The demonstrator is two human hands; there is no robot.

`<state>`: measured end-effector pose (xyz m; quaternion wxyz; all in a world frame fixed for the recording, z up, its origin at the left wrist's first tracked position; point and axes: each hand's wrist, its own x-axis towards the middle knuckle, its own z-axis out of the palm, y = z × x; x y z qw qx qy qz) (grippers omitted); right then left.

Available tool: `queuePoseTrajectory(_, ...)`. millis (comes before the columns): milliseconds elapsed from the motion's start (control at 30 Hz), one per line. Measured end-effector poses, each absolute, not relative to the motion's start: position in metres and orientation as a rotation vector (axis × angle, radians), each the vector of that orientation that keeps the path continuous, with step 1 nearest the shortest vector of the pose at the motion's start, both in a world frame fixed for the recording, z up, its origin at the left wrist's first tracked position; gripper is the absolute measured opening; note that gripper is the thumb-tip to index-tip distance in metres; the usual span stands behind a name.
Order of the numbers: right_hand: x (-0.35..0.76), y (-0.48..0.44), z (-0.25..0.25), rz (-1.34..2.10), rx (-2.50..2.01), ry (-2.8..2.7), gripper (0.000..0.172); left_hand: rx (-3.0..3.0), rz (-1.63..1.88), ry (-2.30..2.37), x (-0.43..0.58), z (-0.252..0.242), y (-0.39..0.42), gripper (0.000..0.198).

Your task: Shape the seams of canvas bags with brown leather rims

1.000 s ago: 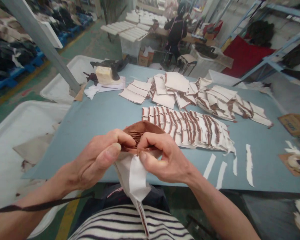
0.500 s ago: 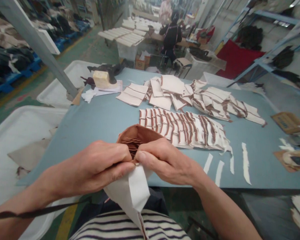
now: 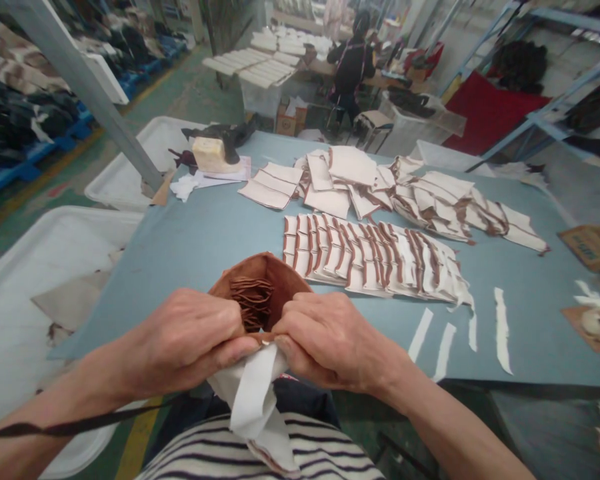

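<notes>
My left hand (image 3: pixel 190 340) and right hand (image 3: pixel 330 340) are close together, each clamped between thumb and fingers on the near rim of one pouch (image 3: pixel 283 287). I hold the pouch in front of my striped shirt (image 3: pixel 220 447), at the near edge of the table (image 3: pixel 205 233). Its brown-lined mouth gapes upward and away from me; its long axis runs from there down toward my body. One white strip (image 3: pixel 253 390) hangs from the rim between my thumbs. Beyond lies one overlapping row of cream-and-brown pieces (image 3: pixel 360 253), too crowded for me to count exactly. To its right I count four paper strips (image 3: pixel 421 335), one of them touching the row's end. Behind the row sits a loose heap (image 3: pixel 353 167), count uncertain. One cardboard box (image 3: pixel 591 247) stands at far right; two white tubs (image 3: pixel 55 213), at left.
</notes>
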<state>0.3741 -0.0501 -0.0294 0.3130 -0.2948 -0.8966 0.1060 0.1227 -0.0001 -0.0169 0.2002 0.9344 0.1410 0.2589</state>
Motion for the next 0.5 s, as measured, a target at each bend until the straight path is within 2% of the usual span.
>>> queuePoseTrajectory(133, 0.366, -0.044, -0.031, 0.179, -0.761, -2.352, 0.048, 2.423, 0.613, 0.486, 0.118, -0.015, 0.004, 0.044)
queuePoseTrajectory(267, 0.359, -0.040, -0.024, 0.058, -0.783, -2.363, 0.052, 2.240, 0.442, 0.501, 0.120, -0.004, 0.007, 0.060)
queuePoseTrajectory(500, 0.358, -0.047, -0.009, 0.068, -0.745, -2.333, 0.057, 2.310, 0.420, 0.403, 0.125, 0.015, 0.000, 0.040)
